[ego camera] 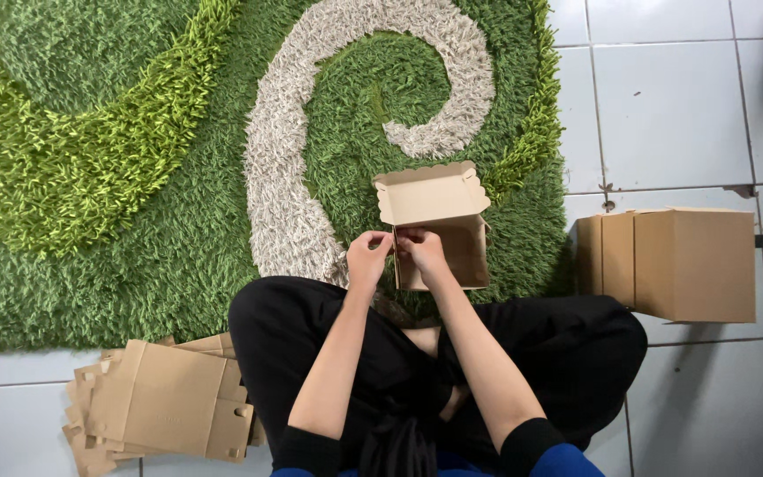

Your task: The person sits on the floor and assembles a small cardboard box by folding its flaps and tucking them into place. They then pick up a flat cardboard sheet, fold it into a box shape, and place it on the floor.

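Two hands (396,250) on smooth cardboard box (439,225)

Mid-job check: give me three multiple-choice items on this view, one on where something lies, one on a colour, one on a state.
1. Where does the stack of flat cardboard blanks lie?
A. On the tiled floor by the person's left knee
B. On the rug's white spiral
C. On the assembled boxes

2. What colour is the rug?
A. Red and black
B. Green with a whitish spiral
C. Plain blue

3. How is the small box under both hands?
A. Taped shut
B. Crushed flat
C. Lid flap raised open

Answers: 1 A, blanks rest on tiles lower left. 2 B, green pile shows. 3 C, the left hand and right hand pinch its left wall, lid up.
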